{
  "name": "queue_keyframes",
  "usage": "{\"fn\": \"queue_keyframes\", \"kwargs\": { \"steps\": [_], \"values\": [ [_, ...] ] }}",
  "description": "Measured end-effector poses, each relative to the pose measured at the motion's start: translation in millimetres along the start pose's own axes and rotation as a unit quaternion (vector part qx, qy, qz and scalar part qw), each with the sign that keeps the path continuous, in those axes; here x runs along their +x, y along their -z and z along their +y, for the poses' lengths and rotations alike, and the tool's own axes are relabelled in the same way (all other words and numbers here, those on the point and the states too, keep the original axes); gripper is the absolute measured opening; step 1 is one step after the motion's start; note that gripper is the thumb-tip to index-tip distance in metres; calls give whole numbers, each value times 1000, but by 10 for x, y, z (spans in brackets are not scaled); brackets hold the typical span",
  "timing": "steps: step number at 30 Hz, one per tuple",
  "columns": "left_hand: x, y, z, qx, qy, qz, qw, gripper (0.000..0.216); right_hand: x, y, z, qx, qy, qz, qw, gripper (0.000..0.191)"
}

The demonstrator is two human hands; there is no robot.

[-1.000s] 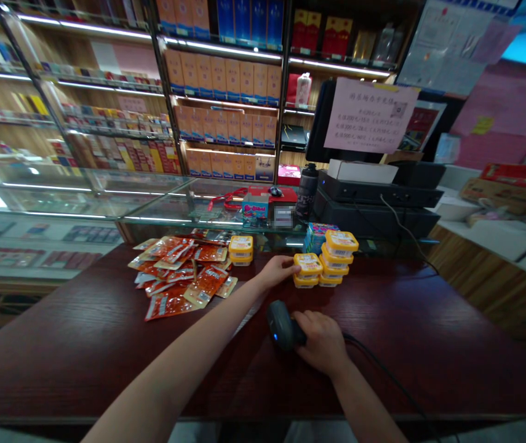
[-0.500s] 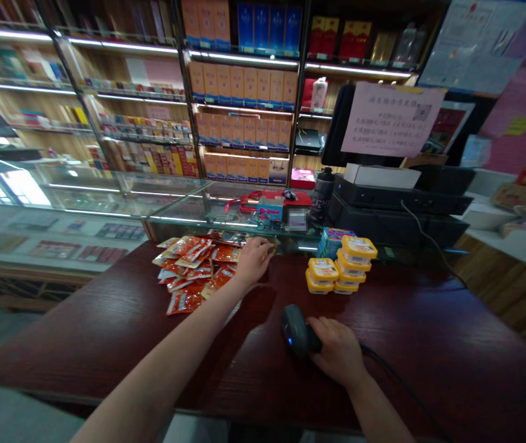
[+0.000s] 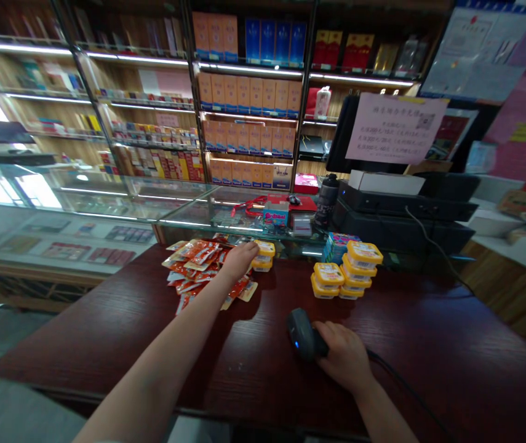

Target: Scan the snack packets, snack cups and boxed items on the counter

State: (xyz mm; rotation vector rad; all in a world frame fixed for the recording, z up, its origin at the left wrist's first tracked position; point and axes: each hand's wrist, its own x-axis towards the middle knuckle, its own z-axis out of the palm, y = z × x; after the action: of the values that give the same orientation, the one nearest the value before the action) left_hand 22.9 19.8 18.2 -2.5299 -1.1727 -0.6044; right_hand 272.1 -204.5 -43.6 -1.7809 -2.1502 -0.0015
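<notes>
My left hand (image 3: 239, 261) reaches over the right side of a pile of orange snack packets (image 3: 193, 258). Its fingertips are at the left edge of a small stack of yellow-lidded tubs (image 3: 265, 248), and the fingers look loosely stretched, with nothing visible in them. Whether they touch the tub I cannot tell. My right hand (image 3: 343, 355) is closed around the handle of a dark barcode scanner (image 3: 301, 335), which shows a blue light and whose head points left. More yellow-lidded tubs (image 3: 363, 253) stand stacked beyond the scanner.
The dark wooden counter (image 3: 244, 375) carries these things. Behind the tubs stands a blue patterned box (image 3: 338, 245). A black bottle (image 3: 326, 200) and a monitor with a paper sign (image 3: 392, 129) stand farther back. The scanner's cable (image 3: 396, 376) trails right. Glass display cases (image 3: 82, 237) lie left.
My left hand has drawn back to the left, baring the small stack of yellow-lidded tubs it had covered. My right hand keeps the scanner nearly where it was. The view has shifted slightly.
</notes>
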Motion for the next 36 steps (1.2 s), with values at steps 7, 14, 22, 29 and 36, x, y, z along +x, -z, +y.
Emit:
{"fn": "queue_keyframes", "kwargs": {
  "steps": [7, 14, 22, 29, 36],
  "values": [
    [-368, -44, 337, -125, 54, 96, 986, 17, -22, 40, -19, -1, 9, 5, 1000, 38],
    [-736, -235, 554, -203, 132, 110, 964, 7, 3, -18, 15, -17, -6, -16, 1000, 43],
    [-783, -288, 562, -223, 150, 140, 953, 5, 119, 129, -183, 119, -69, -12, 990, 30],
    [-792, -296, 575, -204, 174, 124, 955, 4, 130, 275, -381, 302, -61, -1, 951, 28],
    [-800, -270, 583, -221, 161, 130, 953, 5, 78, 349, -447, 265, -52, -3, 963, 31]
  ]
}}
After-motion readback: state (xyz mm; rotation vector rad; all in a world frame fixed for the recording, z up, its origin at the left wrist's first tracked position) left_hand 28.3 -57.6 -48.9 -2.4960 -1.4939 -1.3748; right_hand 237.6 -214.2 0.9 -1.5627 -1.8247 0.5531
